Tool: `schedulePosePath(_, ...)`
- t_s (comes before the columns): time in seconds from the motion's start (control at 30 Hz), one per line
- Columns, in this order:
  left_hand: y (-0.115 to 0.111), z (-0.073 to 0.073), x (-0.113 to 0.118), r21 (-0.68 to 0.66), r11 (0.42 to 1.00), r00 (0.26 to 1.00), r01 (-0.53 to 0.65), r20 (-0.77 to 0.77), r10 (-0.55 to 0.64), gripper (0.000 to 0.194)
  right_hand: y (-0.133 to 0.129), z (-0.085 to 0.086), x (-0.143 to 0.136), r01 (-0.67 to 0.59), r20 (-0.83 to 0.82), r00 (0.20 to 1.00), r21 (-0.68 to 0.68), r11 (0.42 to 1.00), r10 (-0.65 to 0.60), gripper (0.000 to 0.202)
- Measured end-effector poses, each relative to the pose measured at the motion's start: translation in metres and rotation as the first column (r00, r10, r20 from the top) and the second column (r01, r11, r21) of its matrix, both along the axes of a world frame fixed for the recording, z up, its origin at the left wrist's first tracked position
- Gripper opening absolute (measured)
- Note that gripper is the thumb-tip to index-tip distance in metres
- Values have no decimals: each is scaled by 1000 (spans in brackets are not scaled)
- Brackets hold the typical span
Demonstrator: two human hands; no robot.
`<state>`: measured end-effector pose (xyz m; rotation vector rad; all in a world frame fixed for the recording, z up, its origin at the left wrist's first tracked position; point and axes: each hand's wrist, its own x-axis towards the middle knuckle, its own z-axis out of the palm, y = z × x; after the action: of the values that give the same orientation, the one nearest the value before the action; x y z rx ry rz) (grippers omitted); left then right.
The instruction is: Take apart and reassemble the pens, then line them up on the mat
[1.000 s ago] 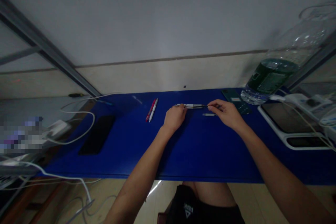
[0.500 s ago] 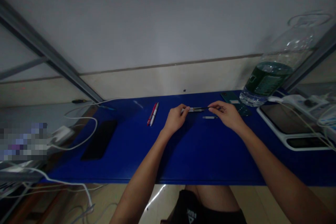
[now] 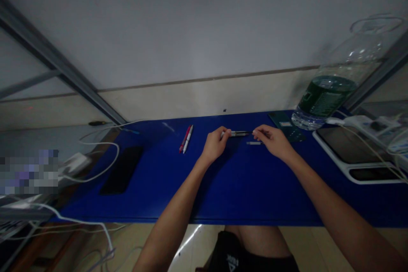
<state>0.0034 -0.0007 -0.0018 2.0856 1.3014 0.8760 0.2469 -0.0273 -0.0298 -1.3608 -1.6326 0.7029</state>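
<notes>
My left hand is closed in a pinch on a silver-grey pen barrel, which points to the right. A thin dark pen refill runs between the barrel's right end and the pinched fingertips of my right hand. How far it reaches into the barrel is too small to tell. Just below, a short grey pen piece lies on the blue tabletop, close to my right fingers. Left of my hands, a red pen and a white pen lie side by side.
A dark green phone lies behind my right hand. Farther right stand a large water bottle and a white scale near cables. A black phone and a white cable are at the left.
My right hand's fingertips have drawn together more, and less of the dark refill shows between the hands. My left hand stays nearly in place on the barrel.
</notes>
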Motion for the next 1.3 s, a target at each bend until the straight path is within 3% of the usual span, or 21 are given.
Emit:
schedulePosePath(0.23, 2, 0, -2, 41, 999, 999, -21, -25, 22, 41, -4, 3, -4, -38, -33, 999, -39, 999, 37, 40)
schedulePosePath(0.73, 3, -1, -2, -9, 1000, 1000, 9, 9, -9, 40, -2, 1, -3, 27, -96, 995, 19, 999, -25, 28)
schedulePosePath(0.97, 3, 2, 0, -58, 998, 999, 30, 19, -29, 38, -2, 2, -1, 22, -103, 995, 33, 999, -18, 31)
schedulePosePath(1.3, 4, -1, 0, -20, 1000, 999, -8, 43, 9, 38, -4, 4, -4, -15, -71, 997, -6, 1000, 15, 30)
